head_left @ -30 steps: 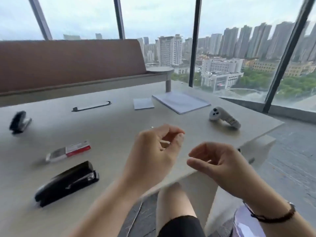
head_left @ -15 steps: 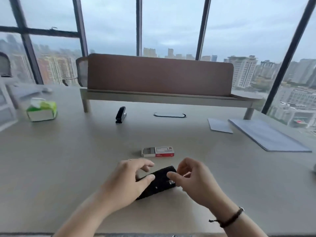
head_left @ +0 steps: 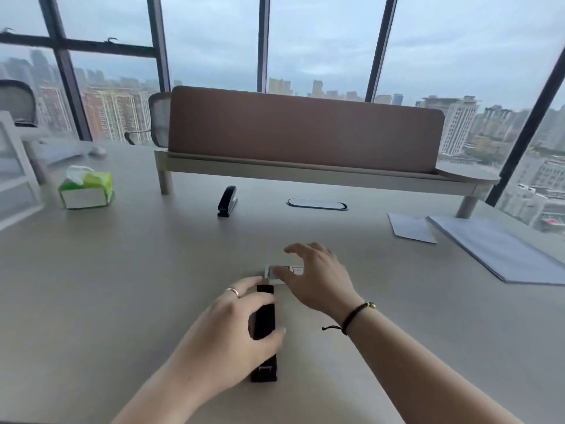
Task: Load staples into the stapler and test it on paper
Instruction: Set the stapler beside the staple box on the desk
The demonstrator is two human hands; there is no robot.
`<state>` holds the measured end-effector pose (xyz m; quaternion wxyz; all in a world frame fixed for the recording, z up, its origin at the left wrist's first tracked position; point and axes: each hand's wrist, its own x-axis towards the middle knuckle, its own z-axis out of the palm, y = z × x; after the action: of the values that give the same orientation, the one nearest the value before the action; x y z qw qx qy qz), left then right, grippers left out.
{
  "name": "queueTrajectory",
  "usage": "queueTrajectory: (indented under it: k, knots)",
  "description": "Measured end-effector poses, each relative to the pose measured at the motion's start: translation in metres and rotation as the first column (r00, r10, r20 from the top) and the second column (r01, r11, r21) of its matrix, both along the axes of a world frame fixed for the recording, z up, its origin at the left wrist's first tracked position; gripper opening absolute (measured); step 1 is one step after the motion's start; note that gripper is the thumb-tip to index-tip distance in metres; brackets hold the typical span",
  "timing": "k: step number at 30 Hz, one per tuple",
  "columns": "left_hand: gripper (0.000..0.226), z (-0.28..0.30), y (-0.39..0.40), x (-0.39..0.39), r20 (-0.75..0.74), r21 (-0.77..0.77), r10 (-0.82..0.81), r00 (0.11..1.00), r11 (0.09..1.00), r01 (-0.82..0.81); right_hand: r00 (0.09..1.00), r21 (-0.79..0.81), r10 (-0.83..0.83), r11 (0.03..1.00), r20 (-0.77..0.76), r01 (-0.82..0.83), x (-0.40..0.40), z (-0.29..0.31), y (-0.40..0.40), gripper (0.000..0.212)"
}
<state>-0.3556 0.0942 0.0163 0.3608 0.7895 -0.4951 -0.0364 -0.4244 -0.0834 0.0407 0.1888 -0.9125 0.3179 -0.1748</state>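
A black stapler point(head_left: 264, 319) lies lengthwise on the beige desk point(head_left: 122, 286), pointing away from me. My left hand point(head_left: 235, 328) is wrapped around its middle, thumb on the right side. Just beyond its far tip sits a small white staple box point(head_left: 276, 274). My right hand point(head_left: 315, 276) hovers over that box with fingers spread, covering most of it; whether it touches the box I cannot tell. A stack of paper point(head_left: 495, 249) lies at the right, with a smaller sheet point(head_left: 411, 228) beside it.
A second black stapler point(head_left: 227, 201) sits further back by a cable slot point(head_left: 317, 204). A green tissue pack point(head_left: 86, 191) stands at the left. A brown divider panel point(head_left: 302, 133) on a raised shelf crosses the back. White drawers point(head_left: 15, 175) at far left.
The stapler has turned from a diagonal to pointing straight away, with my left hand now gripping it. My right hand left the stapler and moved forward over the staple box.
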Motion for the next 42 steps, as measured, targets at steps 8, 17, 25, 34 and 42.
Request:
queueTrajectory:
  k: [8,17,25,34,42]
  knots:
    - [0.047,-0.002,-0.002,0.037,0.039,0.018,0.156,0.987,0.987,-0.157,0.919,-0.039,0.137,0.986,-0.369,-0.162,0.017,-0.031,-0.009,0.054]
    - [0.052,0.001,-0.023,0.050,0.053,0.073,0.140,0.989,0.987,-0.143,0.954,-0.133,0.134,0.976,-0.270,-0.175,0.012,-0.037,-0.022,0.043]
    - [0.056,-0.003,-0.060,0.076,0.097,0.066,0.101,0.990,0.992,-0.108,0.953,-0.271,0.196,0.928,-0.229,-0.256,0.007,-0.032,-0.040,0.030]
    - [0.041,-0.001,-0.122,0.119,0.210,0.038,0.142,0.967,0.987,-0.154,0.971,-0.201,0.180,0.957,-0.160,-0.210,0.045,-0.034,-0.074,0.024]
    - [0.029,-0.006,-0.193,0.198,0.385,0.005,0.232,0.893,0.967,-0.253,0.997,-0.067,0.062,0.996,-0.040,-0.065,0.132,-0.044,-0.141,0.030]
